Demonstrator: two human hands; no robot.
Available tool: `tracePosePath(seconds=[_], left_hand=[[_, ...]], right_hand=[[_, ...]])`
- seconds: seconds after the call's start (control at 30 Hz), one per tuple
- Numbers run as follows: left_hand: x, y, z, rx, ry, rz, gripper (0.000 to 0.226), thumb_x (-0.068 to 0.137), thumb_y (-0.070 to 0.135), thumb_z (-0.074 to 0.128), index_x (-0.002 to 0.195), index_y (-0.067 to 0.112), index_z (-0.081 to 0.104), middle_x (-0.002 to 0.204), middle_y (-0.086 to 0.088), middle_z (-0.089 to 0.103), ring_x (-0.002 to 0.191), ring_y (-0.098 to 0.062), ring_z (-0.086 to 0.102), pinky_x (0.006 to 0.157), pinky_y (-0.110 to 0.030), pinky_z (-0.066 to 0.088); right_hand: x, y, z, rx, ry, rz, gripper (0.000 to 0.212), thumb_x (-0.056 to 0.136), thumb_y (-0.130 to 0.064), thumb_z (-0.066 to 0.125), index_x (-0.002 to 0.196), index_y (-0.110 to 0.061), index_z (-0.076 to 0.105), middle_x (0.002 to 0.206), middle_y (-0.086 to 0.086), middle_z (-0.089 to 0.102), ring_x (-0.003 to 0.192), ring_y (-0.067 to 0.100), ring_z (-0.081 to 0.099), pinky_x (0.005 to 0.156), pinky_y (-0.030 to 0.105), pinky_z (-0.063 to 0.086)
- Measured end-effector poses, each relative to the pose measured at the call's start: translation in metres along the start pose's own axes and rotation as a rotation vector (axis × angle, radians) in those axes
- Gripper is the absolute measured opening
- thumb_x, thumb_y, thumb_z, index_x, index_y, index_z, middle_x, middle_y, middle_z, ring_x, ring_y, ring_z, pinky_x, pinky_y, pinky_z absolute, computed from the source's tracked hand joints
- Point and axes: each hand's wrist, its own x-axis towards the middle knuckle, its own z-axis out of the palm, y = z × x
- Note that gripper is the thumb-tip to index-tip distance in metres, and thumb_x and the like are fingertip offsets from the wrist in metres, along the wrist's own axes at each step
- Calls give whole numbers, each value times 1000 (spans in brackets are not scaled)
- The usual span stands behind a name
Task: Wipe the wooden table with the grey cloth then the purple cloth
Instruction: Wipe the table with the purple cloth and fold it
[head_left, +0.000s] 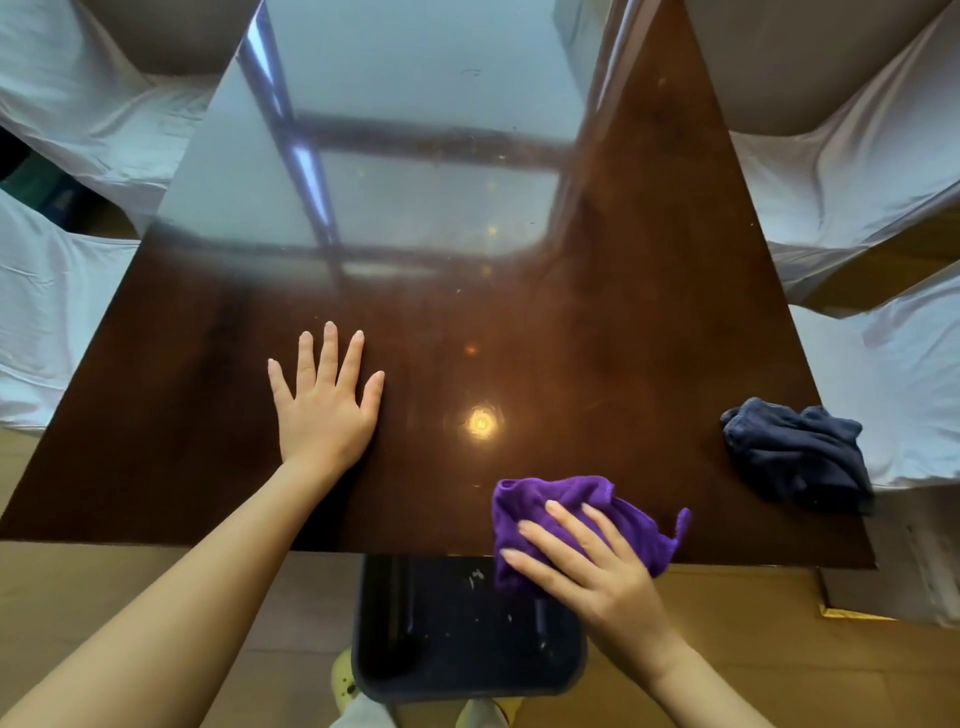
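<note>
The dark glossy wooden table (623, 312) fills the middle of the head view. My right hand (587, 566) presses flat on the purple cloth (566, 506) at the table's near edge, right of centre; part of the cloth hangs over the edge. My left hand (324, 400) lies flat on the tabletop with fingers spread, holding nothing. The grey cloth (795, 454), dark and crumpled, sits alone near the table's right edge, apart from both hands.
Chairs in white covers (857, 171) stand along the left and right sides of the table. The dark table base (457, 634) sits on the floor under the near edge. Window glare and a lamp reflection (480, 422) shine on the tabletop.
</note>
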Motion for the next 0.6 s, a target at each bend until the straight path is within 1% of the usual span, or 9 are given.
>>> tracePosePath(seconds=[0.1, 0.2, 0.23, 0.3, 0.37, 0.4, 0.5, 0.53, 0.6], left_hand=[[1, 1, -1, 0, 0, 0, 57, 93, 52, 19, 145, 32, 8, 158, -1, 6, 145, -23, -2, 115, -54, -3], [0, 1, 0, 9, 3, 1, 57, 93, 52, 19, 145, 32, 8, 158, -1, 5, 145, -23, -3, 115, -55, -3], [0, 1, 0, 10, 5, 1, 57, 93, 52, 19, 145, 32, 8, 158, -1, 5, 145, -23, -3, 115, -55, -3], [1, 1, 0, 14, 6, 1, 57, 93, 52, 18, 145, 31, 8, 158, -1, 6, 145, -23, -3, 115, -55, -3], [1, 1, 0, 17, 3, 1, 58, 92, 53, 18, 145, 32, 8, 158, -1, 6, 145, -23, -3, 115, -55, -3], [1, 1, 0, 19, 3, -1, 58, 92, 53, 17, 145, 32, 8, 158, -1, 5, 145, -23, -3, 115, -55, -3], [1, 0, 1, 22, 6, -3, 58, 92, 54, 17, 145, 32, 7, 158, 0, 5, 145, -22, -3, 115, -54, -3], [1, 0, 1, 23, 8, -1, 58, 92, 54, 17, 145, 33, 7, 158, 0, 5, 145, -22, -3, 115, -54, -3], [2, -1, 2, 23, 10, -2, 58, 92, 54, 17, 145, 33, 7, 158, -1, 6, 145, -23, -2, 115, -55, -3]], right_hand=[[-13, 12, -20, 156, 118, 134, 43, 90, -15, 45, 131, -30, 47, 136, -3, 51, 128, 21, 47, 102, 43, 41], [-5, 36, -47, 504, 306, 364, 66, 75, 4, 48, 132, -28, 45, 139, 0, 48, 130, 16, 44, 109, 35, 35], [7, 49, -57, 569, 349, 399, 68, 74, 5, 48, 134, -26, 43, 142, 0, 45, 133, 16, 40, 112, 32, 32], [42, 78, -71, 632, 394, 423, 61, 81, -3, 52, 137, -23, 39, 145, -1, 41, 135, 16, 37, 113, 26, 29], [85, 104, -73, 657, 345, 466, 56, 87, -12, 57, 137, -22, 37, 142, -4, 42, 133, 14, 39, 110, 23, 29], [102, 112, -68, 644, 260, 479, 54, 87, -16, 60, 137, -21, 38, 141, -2, 44, 133, 17, 38, 110, 25, 28], [113, 104, -29, 335, -60, 447, 51, 90, -34, 55, 138, -26, 38, 149, -2, 35, 142, 26, 19, 115, 43, 11], [106, 92, -17, 262, -84, 412, 50, 91, -39, 51, 137, -30, 37, 151, -5, 31, 143, 25, 14, 116, 46, 6], [86, 63, -8, 259, -68, 337, 48, 91, -47, 44, 137, -37, 34, 151, -12, 27, 144, 23, 10, 115, 46, 0]])
